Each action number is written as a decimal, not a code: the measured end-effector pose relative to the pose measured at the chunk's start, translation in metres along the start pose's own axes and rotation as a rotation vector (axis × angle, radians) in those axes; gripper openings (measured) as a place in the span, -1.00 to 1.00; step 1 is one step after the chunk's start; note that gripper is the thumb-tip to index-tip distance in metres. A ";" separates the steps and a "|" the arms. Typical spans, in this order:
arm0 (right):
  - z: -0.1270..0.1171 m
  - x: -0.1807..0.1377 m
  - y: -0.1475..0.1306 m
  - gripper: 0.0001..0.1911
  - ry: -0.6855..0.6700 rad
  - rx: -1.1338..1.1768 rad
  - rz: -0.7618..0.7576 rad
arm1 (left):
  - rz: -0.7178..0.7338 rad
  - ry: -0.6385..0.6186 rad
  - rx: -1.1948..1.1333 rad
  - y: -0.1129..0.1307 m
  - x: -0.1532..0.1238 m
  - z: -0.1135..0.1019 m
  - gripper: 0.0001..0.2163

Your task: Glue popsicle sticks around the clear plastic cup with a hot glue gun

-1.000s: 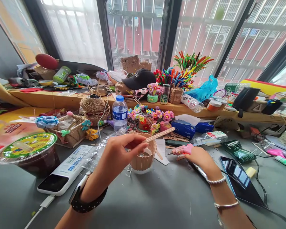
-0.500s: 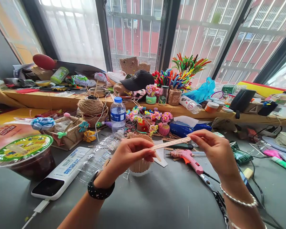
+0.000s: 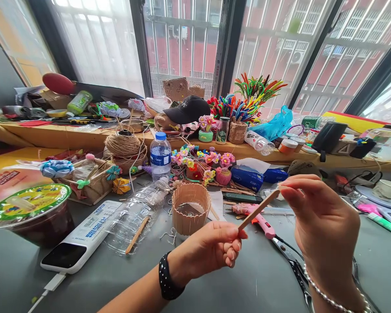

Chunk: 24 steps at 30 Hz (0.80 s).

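A wooden craft stick [image 3: 258,210] runs between my two hands above the grey table [image 3: 215,282]. My left hand [image 3: 211,250], with a black wristband, pinches its lower end. My right hand [image 3: 322,219], with a beaded bracelet, pinches its upper end between thumb and fingertips. Behind my left hand stands a small round basket made of upright craft sticks [image 3: 190,208]. A pink glue gun [image 3: 259,219] lies on the table just beyond the stick. A second craft stick [image 3: 137,234] rests on a crushed clear plastic bottle [image 3: 135,215].
A white power bank [image 3: 81,237] and a lidded food cup [image 3: 31,213] sit at the left. A water bottle [image 3: 160,155], twine ball [image 3: 124,145], paper flowers [image 3: 208,163] and blue tissue pack [image 3: 247,177] crowd the back. Black cable [image 3: 288,256] trails right of the glue gun.
My hands dropped toward me with the stick, uncovering the stick basket. My right hand had left the glue gun to take the stick's far end. A second stick now shows on the crushed bottle.
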State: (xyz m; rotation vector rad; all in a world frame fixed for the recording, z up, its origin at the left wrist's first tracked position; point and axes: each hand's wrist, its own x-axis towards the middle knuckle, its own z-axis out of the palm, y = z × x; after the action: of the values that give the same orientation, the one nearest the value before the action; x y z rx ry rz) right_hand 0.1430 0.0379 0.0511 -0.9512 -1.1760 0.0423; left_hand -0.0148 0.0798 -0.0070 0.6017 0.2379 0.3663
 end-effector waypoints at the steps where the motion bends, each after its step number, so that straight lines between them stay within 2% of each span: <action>1: -0.001 0.000 0.000 -0.95 -0.002 0.014 0.000 | 0.009 0.008 0.007 -0.001 0.000 0.000 -0.82; 5: -0.008 0.003 0.000 -0.97 -0.033 0.019 0.054 | 0.105 0.064 0.086 0.000 0.001 -0.001 -0.82; 10: -0.016 0.004 0.003 -0.89 -0.169 -0.089 0.199 | 0.404 0.228 0.361 0.002 0.002 0.000 -0.89; 12: -0.016 0.004 0.005 -0.85 -0.230 -0.105 0.229 | 0.481 0.273 0.444 0.003 0.001 0.001 -0.91; 15: -0.014 0.003 0.007 -0.85 -0.254 -0.092 0.261 | 0.522 0.303 0.490 0.003 0.000 0.002 -0.93; 24: -0.009 0.001 0.010 -0.88 -0.183 -0.046 0.309 | 0.522 0.313 0.542 0.001 0.002 0.001 -0.93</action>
State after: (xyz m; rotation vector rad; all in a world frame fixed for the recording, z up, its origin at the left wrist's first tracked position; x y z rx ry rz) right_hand 0.1549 0.0391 0.0448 -1.1821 -1.1910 0.3578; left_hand -0.0132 0.0807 -0.0056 1.1464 0.4899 0.9196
